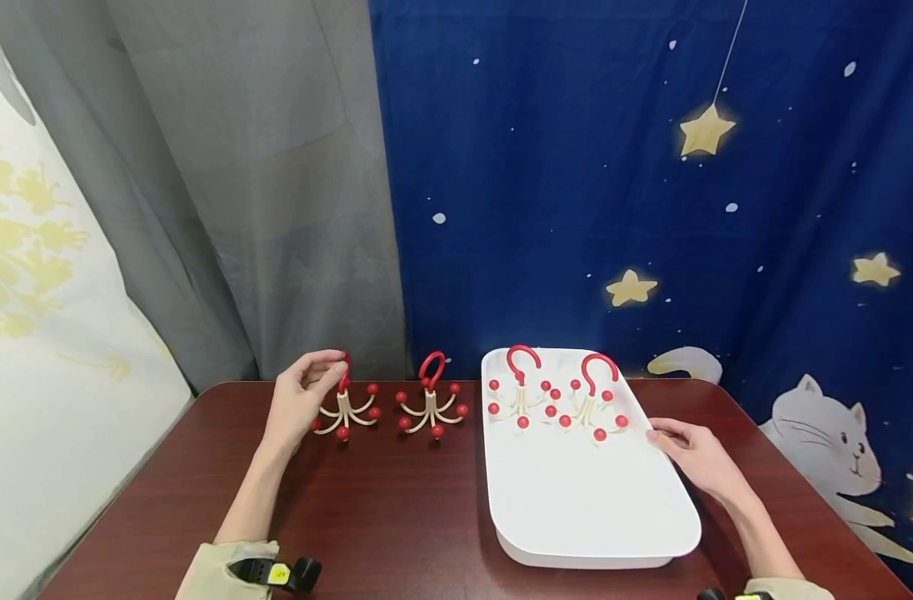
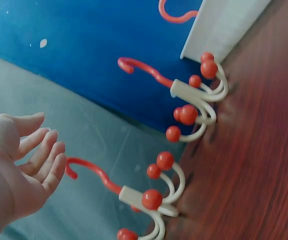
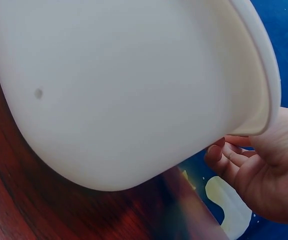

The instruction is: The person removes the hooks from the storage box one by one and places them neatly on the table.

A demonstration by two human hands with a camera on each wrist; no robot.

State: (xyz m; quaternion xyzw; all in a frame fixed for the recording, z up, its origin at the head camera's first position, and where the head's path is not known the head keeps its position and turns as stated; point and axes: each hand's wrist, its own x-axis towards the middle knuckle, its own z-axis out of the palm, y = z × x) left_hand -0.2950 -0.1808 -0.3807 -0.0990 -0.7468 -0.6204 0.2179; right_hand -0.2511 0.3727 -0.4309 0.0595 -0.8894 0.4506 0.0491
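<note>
My left hand [image 1: 295, 404] is at the red hook of the leftmost multi-arm hook hanger [image 1: 343, 403], which stands on the table. In the left wrist view its fingers are loosely bent beside that hook [image 2: 94, 170], apparently gripping nothing. To its right stands a second hanger [image 1: 430, 403], cream with red balls on its arm ends. Two more such hangers, one [image 1: 521, 400] and another [image 1: 587, 407], stand at the far end of a white tray [image 1: 591, 508]. My right hand [image 1: 692, 457] holds the tray's right rim, fingers curled beneath the edge [image 3: 256, 127].
The dark red wooden table [image 1: 396, 517] ends at a grey curtain [image 1: 276, 208] and a blue starry curtain [image 1: 539, 208] behind it. A white cloth with yellow print [image 1: 52, 333] hangs at the left.
</note>
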